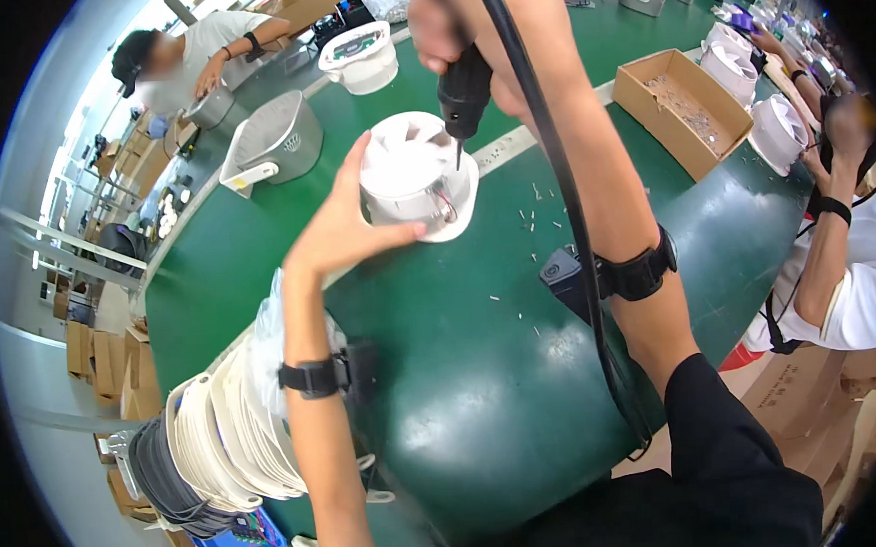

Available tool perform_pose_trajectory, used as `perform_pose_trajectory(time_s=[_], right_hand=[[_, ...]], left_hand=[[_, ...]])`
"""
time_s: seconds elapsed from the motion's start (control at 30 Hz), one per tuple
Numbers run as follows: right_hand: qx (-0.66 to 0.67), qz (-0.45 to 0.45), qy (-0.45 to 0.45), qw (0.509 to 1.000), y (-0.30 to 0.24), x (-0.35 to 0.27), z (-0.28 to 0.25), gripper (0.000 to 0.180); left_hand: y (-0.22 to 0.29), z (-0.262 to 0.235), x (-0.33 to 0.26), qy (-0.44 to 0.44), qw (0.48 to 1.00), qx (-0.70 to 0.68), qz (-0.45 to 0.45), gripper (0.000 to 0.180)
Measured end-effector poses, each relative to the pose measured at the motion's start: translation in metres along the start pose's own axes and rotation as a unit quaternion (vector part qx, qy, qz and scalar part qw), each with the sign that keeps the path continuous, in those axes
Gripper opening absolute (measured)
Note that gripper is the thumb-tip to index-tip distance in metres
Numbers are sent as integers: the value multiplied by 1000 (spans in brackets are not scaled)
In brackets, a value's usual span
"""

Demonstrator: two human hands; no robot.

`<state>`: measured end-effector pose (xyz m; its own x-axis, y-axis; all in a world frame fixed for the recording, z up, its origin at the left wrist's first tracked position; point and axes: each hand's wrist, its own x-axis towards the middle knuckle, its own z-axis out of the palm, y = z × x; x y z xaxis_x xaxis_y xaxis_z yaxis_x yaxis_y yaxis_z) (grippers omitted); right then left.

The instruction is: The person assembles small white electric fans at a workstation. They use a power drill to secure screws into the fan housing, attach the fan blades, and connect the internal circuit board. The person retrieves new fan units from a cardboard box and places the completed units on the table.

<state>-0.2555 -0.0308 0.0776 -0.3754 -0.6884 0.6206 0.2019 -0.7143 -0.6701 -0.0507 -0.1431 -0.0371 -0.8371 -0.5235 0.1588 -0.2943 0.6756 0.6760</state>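
1. On the green table (pixel 443 391), about mid-frame, sits a white round fan housing (pixel 416 177) with its blades facing up. That's the piece being worked on.
2. Left hand (pixel 343 224) is spread wide and cupped against the near-left side of the housing, thumb along the lower rim, fingers up the side. It's bracing the part, not pinching it.
3. Right hand (pixel 491 27) is wrapped tight around a black electric screwdriver (pixel 464 91), with the bit pointing down at the right edge of the housing near some coloured wires. A thick black cable (pixel 551 171) trails back over the forearm.
4. Loose screws (pixel 533 216) are scattered just right of the housing, and a cardboard box of screws (pixel 683 106) sits further right.
5. My take on doing this well: keep the driver dead vertical over the hole, keep the bit clear of those wires, and let the left hand stop the housing from spinning. I'd keep the fingertips off the blades too.
6. Stack of white rings (pixel 235 429) is down at lower left, and other people are working around the table.
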Motion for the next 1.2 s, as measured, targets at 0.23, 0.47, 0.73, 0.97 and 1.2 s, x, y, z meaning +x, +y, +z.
perform_pose_trajectory(time_s=[0.23, 0.47, 0.73, 0.97, 1.2], right_hand=[[-101, -32, 62, 992, 12, -10, 13, 39], [-174, 6, 49, 984, 30, -8, 21, 40], [-193, 14, 66, 979, 28, -8, 28, 39], [-181, -23, 44, 982, 35, -5, 21, 37], [-172, -18, 48, 984, 35, -3, 22, 38]], left_hand=[[22, -12, 47, -35, 991, 102, -74, 119], [31, -9, 45, -37, 982, 112, -150, 125], [24, -7, 43, -17, 986, 98, -137, 126], [21, -7, 44, -17, 986, 105, -128, 127], [24, -9, 41, -17, 986, 95, -133, 124]])
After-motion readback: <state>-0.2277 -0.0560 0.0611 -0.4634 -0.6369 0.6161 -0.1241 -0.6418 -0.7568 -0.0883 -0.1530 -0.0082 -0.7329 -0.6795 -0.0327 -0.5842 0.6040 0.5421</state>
